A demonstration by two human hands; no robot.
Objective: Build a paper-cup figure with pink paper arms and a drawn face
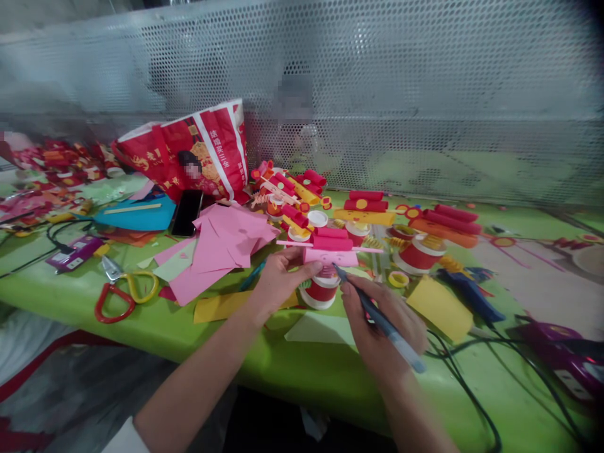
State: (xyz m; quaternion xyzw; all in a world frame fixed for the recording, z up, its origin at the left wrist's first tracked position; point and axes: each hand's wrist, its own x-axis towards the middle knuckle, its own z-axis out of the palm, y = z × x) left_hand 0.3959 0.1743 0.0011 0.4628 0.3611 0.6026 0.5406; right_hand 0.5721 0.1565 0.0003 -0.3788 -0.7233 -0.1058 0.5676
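Pink paper roll point(348, 258): your left hand point(277, 280) grips its end. Your right hand point(389, 314), grip closed round pen point(369, 306), tip at roll's lower edge.

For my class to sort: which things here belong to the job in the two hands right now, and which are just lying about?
In the job:
pen, gripped by the right hand
paper figure, steadied by the left hand

Lying about:
scissors
phone
red bag
pink paper sheets, perhaps spare material

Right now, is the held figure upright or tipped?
Upright: its red-and-white base is lowest, the pink face above it, red rolls on top.
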